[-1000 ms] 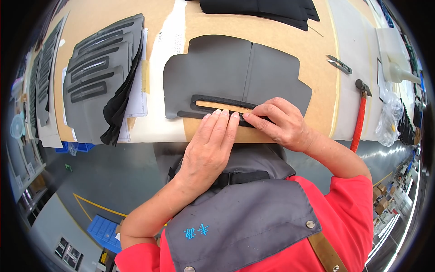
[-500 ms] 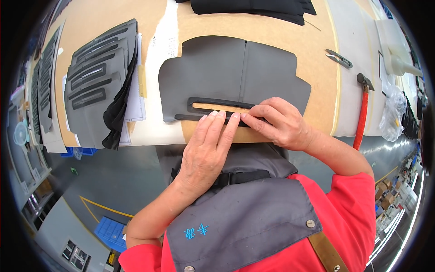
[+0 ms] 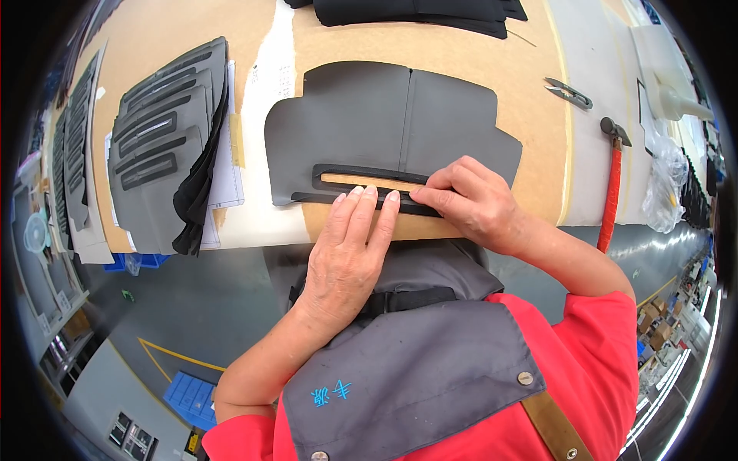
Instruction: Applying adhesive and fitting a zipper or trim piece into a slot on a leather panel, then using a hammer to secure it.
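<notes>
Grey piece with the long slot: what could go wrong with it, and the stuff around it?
The black edging might wrinkle or shift, because the left hand lies on one part while the right hand pinches another. The red-handled hammer could fall if bumped, since its handle sticks out past the table edge.

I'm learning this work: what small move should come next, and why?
Perhaps ease the right hand slightly rightward along the black slot edging: its thumb and forefinger sit there, hiding the right end, while the left hand lies across the grey panel's near edge.
</notes>
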Tool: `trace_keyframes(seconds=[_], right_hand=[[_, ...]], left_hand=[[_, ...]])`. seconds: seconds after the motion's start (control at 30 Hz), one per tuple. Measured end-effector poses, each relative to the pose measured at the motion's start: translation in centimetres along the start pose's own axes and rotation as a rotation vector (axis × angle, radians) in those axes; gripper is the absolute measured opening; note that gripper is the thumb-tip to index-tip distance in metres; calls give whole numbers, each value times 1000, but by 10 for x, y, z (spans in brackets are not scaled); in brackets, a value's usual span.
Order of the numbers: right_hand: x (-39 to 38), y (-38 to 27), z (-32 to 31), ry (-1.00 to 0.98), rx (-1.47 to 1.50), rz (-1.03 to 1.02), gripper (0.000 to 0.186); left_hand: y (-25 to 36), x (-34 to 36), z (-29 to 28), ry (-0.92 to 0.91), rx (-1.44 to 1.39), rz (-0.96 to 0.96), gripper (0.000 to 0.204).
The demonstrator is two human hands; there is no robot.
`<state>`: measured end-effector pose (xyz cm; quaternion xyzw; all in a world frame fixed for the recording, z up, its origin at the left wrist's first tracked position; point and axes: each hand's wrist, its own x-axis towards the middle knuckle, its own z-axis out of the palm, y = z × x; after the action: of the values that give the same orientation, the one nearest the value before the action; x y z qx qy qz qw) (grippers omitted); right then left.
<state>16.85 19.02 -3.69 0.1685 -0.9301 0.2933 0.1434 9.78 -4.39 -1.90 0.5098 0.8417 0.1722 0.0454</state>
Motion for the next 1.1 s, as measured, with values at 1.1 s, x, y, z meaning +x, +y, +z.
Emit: trace_keyframes(seconds=[1.1], right_hand=[[-10,5,0,26,-46,-47,29]], left_hand=[[5,2,6,34,167,-11,66]])
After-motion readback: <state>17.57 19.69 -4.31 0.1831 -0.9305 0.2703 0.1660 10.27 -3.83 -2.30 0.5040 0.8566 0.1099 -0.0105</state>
